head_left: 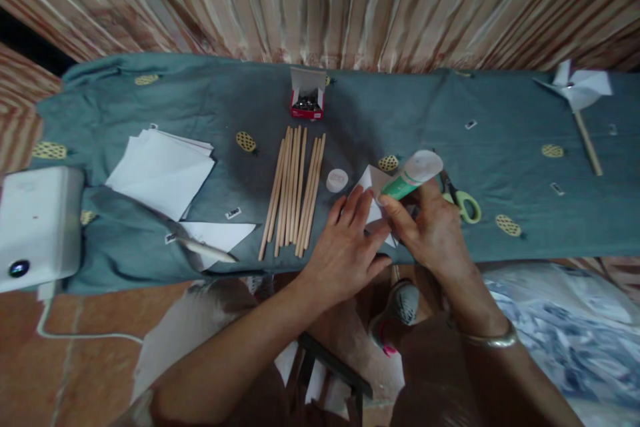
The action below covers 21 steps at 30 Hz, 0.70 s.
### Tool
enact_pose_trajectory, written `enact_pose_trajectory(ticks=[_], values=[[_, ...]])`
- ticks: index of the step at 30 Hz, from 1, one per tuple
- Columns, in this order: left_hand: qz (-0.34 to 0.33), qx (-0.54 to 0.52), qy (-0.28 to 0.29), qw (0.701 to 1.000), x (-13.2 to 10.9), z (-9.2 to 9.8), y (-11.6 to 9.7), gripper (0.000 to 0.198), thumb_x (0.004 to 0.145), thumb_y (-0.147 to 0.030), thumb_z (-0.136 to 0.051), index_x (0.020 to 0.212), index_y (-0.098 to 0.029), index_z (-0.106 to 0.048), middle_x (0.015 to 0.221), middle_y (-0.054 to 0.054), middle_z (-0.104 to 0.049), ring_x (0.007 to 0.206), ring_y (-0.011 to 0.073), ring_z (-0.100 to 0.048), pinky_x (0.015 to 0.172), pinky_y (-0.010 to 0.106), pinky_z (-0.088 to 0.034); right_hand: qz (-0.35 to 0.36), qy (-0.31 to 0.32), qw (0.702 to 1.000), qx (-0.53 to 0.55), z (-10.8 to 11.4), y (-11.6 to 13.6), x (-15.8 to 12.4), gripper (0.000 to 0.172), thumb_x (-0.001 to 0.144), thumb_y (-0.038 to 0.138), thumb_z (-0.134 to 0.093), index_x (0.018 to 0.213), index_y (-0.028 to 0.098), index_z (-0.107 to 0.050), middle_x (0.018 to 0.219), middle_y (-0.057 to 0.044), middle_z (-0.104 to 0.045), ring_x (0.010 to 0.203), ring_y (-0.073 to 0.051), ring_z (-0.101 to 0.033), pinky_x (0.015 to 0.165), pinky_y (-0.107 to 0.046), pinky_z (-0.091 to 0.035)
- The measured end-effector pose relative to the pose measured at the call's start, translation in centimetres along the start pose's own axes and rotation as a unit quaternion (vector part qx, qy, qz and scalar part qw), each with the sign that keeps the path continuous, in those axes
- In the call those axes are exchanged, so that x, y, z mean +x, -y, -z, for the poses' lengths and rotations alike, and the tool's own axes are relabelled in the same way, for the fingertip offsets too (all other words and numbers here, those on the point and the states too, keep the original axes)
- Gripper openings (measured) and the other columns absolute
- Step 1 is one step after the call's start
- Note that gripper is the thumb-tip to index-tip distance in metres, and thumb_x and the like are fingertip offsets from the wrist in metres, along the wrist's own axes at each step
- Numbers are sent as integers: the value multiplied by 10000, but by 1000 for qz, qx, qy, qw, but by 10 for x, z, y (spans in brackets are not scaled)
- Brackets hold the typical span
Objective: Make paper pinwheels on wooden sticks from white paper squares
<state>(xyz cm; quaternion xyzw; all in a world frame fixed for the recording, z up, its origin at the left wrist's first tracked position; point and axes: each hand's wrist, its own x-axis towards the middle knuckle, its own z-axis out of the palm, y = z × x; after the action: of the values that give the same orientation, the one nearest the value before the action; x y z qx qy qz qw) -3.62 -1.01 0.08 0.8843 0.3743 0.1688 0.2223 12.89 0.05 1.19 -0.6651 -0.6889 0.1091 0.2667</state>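
My right hand (435, 230) is closed around a green and white glue stick (407, 175), which is tilted with its lower end at a piece of folded white paper (373, 180). My left hand (347, 247) lies on that paper with its fingers spread, touching its near left part. Both hands partly cover the sheet, and the glue stick's tip is hidden. A round white cap (337, 180) rests just left of the paper. Scissors with light green handles (469, 207) lie partly behind my right hand.
Several wooden sticks (293, 193) lie left of my hands, below an open red box (307, 103) of small metal pieces. Further left are stacked white sheets (165, 170), a paper triangle (220, 237), a pen-like object (207, 250) and a white device (40, 227). A pinwheel (583, 97) lies far right.
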Motion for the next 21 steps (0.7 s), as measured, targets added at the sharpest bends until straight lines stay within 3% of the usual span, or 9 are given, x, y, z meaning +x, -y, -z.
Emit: enact_pose_trajectory(ticks=[21], values=[[-5,12,6,1000,0,2,0,459,840,-376,-609,1233,-149,-537,1496,225,-310,1417,383,-209,1087,605,-263,15,24,1000,-11,3,1,-11,403,883,516,-509,1089,171,-541,801,-84,-700,702,-249,-674,596,-340,-496]])
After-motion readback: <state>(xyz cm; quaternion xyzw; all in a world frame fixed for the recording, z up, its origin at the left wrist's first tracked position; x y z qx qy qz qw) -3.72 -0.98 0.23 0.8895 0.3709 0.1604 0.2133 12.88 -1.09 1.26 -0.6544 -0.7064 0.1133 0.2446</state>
